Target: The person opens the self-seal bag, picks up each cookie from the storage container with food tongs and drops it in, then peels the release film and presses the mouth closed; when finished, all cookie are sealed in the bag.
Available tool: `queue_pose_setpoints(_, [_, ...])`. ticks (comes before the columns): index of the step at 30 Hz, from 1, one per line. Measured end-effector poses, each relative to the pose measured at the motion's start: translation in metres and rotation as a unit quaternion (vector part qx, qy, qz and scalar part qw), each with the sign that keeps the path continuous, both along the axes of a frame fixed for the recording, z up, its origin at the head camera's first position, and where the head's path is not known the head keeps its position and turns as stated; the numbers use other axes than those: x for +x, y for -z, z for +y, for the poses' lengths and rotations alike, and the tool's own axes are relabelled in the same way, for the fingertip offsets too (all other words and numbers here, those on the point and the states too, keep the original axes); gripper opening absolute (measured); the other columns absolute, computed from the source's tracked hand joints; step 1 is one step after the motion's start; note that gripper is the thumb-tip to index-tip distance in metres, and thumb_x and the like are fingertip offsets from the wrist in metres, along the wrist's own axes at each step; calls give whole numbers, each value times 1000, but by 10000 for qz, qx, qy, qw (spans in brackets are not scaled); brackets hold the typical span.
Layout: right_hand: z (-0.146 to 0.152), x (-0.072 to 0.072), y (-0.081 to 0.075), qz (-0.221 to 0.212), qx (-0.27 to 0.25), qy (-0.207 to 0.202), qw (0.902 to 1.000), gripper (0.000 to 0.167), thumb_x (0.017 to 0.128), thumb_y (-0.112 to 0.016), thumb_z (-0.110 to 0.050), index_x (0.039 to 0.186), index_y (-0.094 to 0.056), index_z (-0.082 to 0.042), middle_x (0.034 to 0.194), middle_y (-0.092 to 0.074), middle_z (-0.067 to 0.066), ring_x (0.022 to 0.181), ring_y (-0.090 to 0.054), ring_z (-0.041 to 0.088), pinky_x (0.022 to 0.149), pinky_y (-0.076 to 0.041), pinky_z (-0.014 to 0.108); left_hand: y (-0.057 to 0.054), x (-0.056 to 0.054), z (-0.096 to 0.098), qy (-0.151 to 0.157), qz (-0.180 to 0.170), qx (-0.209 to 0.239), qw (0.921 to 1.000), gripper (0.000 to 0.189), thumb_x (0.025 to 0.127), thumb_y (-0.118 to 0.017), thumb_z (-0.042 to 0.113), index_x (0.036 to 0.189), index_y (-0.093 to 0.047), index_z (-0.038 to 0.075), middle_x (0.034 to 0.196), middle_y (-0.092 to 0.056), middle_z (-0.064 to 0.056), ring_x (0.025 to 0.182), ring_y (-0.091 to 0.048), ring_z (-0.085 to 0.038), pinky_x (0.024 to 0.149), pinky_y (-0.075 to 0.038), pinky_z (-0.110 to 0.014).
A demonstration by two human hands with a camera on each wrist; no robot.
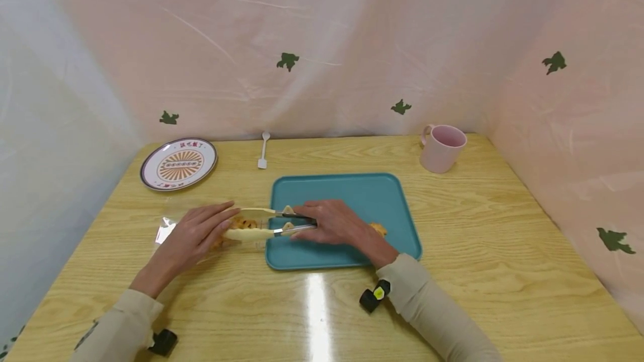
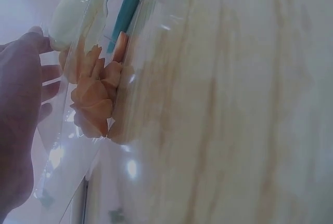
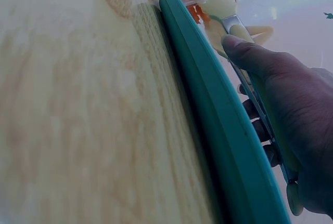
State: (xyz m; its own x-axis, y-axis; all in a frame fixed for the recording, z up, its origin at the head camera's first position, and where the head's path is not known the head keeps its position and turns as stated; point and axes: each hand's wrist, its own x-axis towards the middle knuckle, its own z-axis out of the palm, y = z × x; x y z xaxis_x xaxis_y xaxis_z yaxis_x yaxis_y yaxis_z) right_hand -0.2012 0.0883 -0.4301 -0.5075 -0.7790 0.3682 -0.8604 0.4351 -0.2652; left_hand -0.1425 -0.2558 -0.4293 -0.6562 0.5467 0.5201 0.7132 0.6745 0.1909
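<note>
My left hand [image 1: 193,233] holds a clear plastic bag [image 1: 165,230] lying on the table to the left of the teal tray [image 1: 347,189]. Orange-brown, ridged snack pieces [image 2: 92,99] show through the plastic in the left wrist view. My right hand [image 1: 334,222], above the tray, grips a pair of tongs [image 1: 251,234] with cream tips and metal arms. The tips stand apart at the bag's mouth, around some snack pieces; whether they touch them I cannot tell. Another orange piece [image 1: 378,229] lies on the tray, partly hidden by my right wrist.
A patterned plate [image 1: 151,175] sits at the back left. Right of it lies a small white spoon-like utensil [image 1: 264,152]. A pink mug [image 1: 439,158] stands at the back right. Pink cloth [image 1: 327,27] with dark green bird and leaf prints hangs behind the wooden table [image 1: 478,228].
</note>
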Motion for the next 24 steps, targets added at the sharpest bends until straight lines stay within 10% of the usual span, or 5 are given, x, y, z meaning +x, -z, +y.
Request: queue_pose_setpoints(24, [-5,2,1,136,186,68,9997,56,90,-79,-46,131,-70,-9,102,-70,1,68,-58,11,60,-51,32,-1,1,-1,39,-3,37,10000,34,110,-53,22,137,-66,6,140,-63,-17,121,-61,-39,100,-44,-61])
